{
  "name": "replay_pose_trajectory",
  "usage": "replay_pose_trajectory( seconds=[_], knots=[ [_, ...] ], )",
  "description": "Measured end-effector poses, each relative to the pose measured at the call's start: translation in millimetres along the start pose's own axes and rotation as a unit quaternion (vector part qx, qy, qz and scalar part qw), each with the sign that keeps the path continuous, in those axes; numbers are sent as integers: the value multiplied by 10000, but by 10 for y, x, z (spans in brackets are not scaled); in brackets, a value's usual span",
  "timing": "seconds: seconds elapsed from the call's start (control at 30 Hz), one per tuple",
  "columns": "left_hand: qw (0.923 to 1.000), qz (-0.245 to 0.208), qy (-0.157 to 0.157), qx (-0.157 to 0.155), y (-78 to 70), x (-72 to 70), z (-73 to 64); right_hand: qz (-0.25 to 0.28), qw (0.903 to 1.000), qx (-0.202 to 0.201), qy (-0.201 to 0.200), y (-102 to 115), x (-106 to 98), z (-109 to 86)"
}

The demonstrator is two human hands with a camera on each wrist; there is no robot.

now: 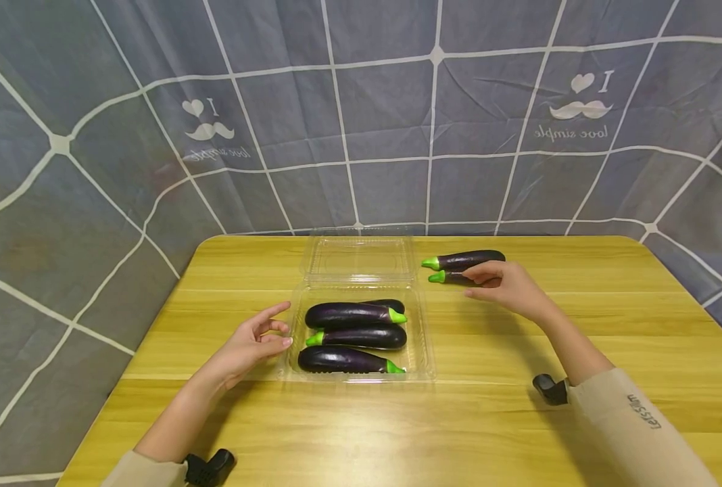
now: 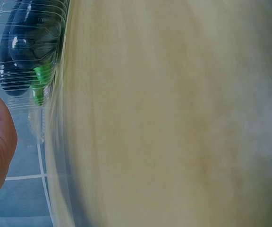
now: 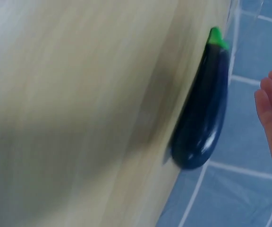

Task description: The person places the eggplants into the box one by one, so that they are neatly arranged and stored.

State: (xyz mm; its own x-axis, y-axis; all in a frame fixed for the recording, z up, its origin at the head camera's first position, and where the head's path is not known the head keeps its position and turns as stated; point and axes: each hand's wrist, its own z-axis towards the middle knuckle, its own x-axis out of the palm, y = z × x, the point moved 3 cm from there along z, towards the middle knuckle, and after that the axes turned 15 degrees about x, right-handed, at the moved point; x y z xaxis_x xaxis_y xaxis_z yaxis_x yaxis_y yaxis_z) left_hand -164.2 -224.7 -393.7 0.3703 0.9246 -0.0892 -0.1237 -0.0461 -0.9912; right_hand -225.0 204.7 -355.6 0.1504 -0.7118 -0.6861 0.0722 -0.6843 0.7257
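Note:
An open clear plastic box (image 1: 424,341) holds several dark purple eggplants (image 1: 345,316) with green stems. My left hand (image 1: 242,348) hovers by the box's left side, fingers loosely bent and nothing in them. Two more eggplants lie at the back right of the table, one behind the other. Over the nearer eggplant (image 1: 452,277) my right hand (image 1: 507,291) hides much of its body. The farther eggplant (image 1: 473,258) shows almost whole. In the right wrist view an eggplant (image 3: 204,104) rests on the table, apart from the right fingers, which hold nothing.
The box's hinged clear lid (image 1: 361,260) lies folded back toward the table's far edge. A grey curtain (image 1: 391,115) with white lines hangs behind and around the wooden table (image 1: 361,433).

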Motion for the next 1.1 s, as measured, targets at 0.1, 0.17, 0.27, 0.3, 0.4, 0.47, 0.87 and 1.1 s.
replay_pose_trajectory(
  seconds=[0.1, 0.17, 0.27, 0.3, 0.4, 0.47, 0.87, 1.1],
  knots=[
    [10000, 13, 10, 10, -1, 0, 3, -140, 9997, 66, -169, -105, -69, -13],
    [10000, 13, 16, 22, -1, 0, 6, -196, 9993, 76, -299, -167, -114, -11],
    [10000, 11, 22, 33, 0, -1, 6, -180, 9986, 132, -481, -260, -173, 0],
    [10000, 12, 20, 32, 0, -2, 5, -159, 9983, 168, -526, -286, -186, 5],
    [10000, 31, 15, 25, 1, -5, 2, -62, 9976, 269, -630, -356, -210, 21],
    [10000, 41, 14, 25, 0, -6, 3, 5, 9973, 315, -666, -388, -214, 28],
    [10000, 14, 23, 52, 3, -11, -7, -6, 9929, 694, -963, -534, -278, 65],
    [10000, -39, 18, 53, 7, -8, 13, -135, 9891, 1022, -1052, -633, -304, 168]
  ],
)
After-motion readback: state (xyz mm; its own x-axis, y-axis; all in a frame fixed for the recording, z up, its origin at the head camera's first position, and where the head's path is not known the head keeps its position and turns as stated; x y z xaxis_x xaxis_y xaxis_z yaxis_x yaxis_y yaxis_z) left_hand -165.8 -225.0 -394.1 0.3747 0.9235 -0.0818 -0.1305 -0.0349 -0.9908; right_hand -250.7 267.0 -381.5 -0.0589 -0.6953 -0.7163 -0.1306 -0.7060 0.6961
